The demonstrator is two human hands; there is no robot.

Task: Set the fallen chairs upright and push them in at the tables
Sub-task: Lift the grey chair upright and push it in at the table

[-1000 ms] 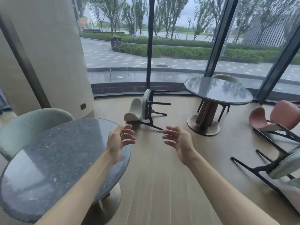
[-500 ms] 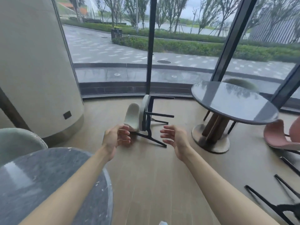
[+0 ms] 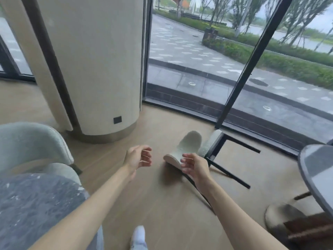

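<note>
closing in on the fallen chair

pale wood floor (image 3: 162, 204) runs from the person's feet to the window wall. nearest, a white shoe (image 3: 138, 233) steps forward at the bottom edge, and a dark stone table (image 3: 36, 204) sits at near left with an upright pale chair (image 3: 27, 141) tucked beside it.

both arms reach ahead. the left hand (image 3: 137, 156) and right hand (image 3: 193, 166) are loosely curled and hold nothing; the right overlaps the chair's backrest in view, though contact is unclear.

compared with a second ago, the fallen chair (image 3: 189, 147) has grown from a distant shape to something just beyond the fingers, on its side with black legs pointing right. the approach looks nearly done; grasping and righting come next.

a second table (image 3: 317, 168) stands at right. farther off are a round column (image 3: 93, 69) and the glazing (image 3: 198, 60).
</note>
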